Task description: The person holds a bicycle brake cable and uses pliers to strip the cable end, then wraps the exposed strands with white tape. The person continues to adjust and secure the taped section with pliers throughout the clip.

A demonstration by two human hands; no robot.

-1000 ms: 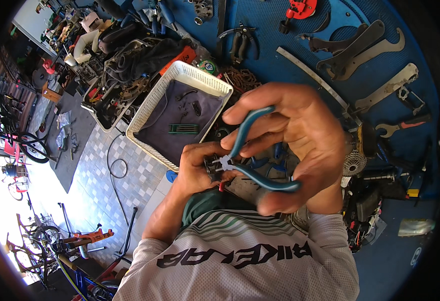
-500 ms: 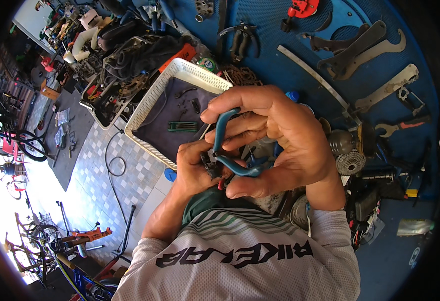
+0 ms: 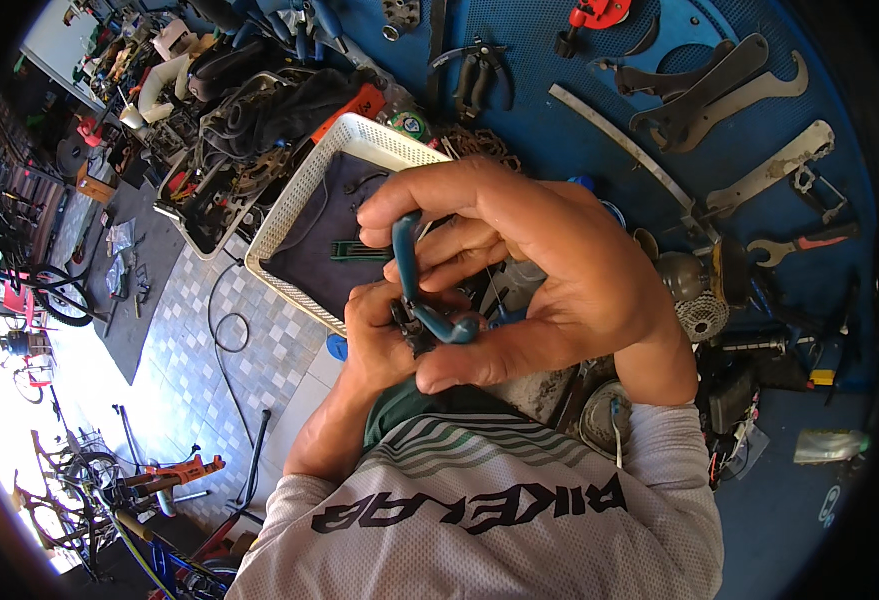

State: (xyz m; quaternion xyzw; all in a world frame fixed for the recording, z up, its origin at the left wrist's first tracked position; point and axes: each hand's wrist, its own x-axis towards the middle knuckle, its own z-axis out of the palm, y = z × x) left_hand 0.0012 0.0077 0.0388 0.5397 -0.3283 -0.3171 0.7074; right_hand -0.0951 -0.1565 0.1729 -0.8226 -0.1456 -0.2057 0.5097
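Observation:
In front of my chest, my right hand point(image 3: 569, 265) is closed around a pair of blue-handled pliers point(image 3: 406, 258). Its fingers curl over the upper handle and the thumb lies near the lower one; the handles are spread apart. The jaws reach into my left hand point(image 3: 377, 335), whose fingers are wrapped round a small dark part point(image 3: 417, 338). That part is mostly hidden by the fingers and pliers, so its kind cannot be made out. Just beyond the hands sits a cream plastic basket point(image 3: 281, 205) with a dark cloth lining, holding a green multi-tool-like piece point(image 3: 354, 251).
A blue tool board point(image 3: 559, 130) carries wrenches point(image 3: 744, 110), black pliers point(image 3: 481, 82) and a cassette sprocket point(image 3: 701, 316). Piled parts point(image 3: 259, 120) fill a tray left of the basket. A black cable point(image 3: 221, 315) lies on the tiled floor; a bicycle frame point(image 3: 149, 540) stands lower left.
My right hand and the pliers have shifted left, deeper over my left hand. The pliers' handles look a little closer together. My left hand has barely moved.

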